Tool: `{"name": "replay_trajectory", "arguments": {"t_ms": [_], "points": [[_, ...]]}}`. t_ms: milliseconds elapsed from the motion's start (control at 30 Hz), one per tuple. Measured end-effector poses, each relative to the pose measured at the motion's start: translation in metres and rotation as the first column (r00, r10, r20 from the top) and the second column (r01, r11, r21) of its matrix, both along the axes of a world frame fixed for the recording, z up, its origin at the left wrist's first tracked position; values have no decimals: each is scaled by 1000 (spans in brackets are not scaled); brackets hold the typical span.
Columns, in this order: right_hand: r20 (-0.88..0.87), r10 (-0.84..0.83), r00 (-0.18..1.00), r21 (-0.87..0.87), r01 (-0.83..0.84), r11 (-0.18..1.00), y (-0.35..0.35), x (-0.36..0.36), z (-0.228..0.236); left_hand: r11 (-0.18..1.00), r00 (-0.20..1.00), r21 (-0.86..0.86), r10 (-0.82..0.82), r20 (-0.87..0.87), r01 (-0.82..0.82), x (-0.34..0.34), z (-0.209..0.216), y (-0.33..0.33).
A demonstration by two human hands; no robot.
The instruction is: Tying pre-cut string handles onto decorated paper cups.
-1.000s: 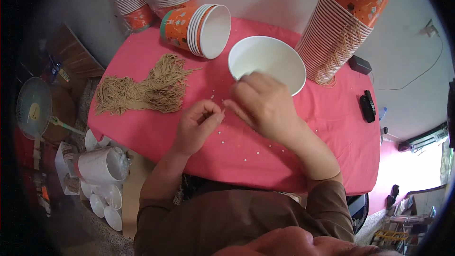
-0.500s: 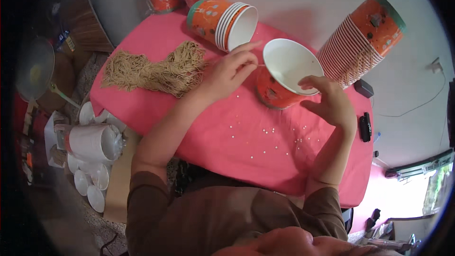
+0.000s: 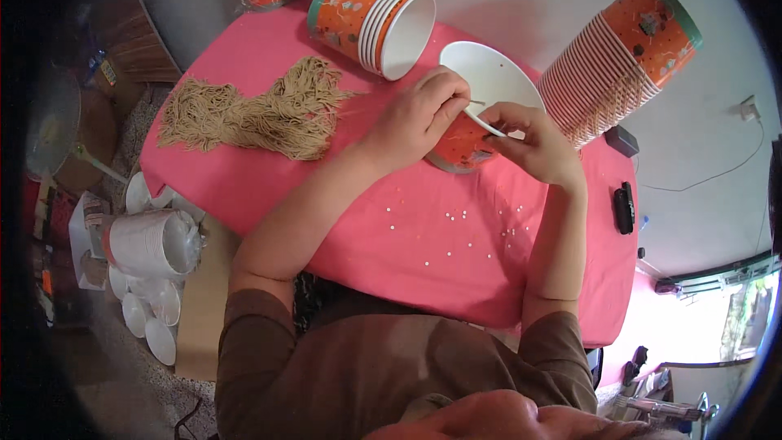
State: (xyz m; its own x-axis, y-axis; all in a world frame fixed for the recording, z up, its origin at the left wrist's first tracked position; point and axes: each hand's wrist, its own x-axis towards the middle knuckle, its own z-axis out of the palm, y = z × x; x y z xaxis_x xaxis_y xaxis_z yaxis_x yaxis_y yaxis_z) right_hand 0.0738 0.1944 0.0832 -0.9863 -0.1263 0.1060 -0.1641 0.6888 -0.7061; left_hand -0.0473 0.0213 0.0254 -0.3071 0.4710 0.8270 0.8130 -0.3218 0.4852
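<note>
Dark brown shirt (image 3: 366, 367) with short sleeves (image 3: 259, 330)

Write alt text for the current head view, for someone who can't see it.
A person's right hand grips the near rim of a white-lined orange paper bucket while the left hand pinches a thin strand there. A pink cloth-covered table holds a tan string bundle, small pale dots and nested orange buckets.

No words, numbers or signs can be read on the orange bucket (image 3: 460, 145) or elsewhere.
</note>
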Motion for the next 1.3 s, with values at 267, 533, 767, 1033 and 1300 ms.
{"name": "replay_trajectory", "arguments": {"t_ms": [267, 533, 767, 1033, 1300], "points": [[-80, 24, 996, -124, -34, 992, -8, 5, 8, 1000, 999, -4, 11, 43, -11, 13, 9, 4], [81, 12, 997, -138, -1, 990, 5, 3, 11, 999, 999, 8, 51, -9, -51, 5, 7, 4], [46, 42, 998, -153, -34, 988, 5, -1, 4, 999, 999, 9, 37, 6, -37, 7, 5, 3], [-22, -31, 999, -64, 29, 998, -3, -2, -3, 999, 1000, 24, 28, 10, -28, 5, -6, 4], [-49, -178, 983, -91, 174, 981, -14, -6, -10, 998, 999, 34, 46, -5, -45, 2, -8, 7]]}}
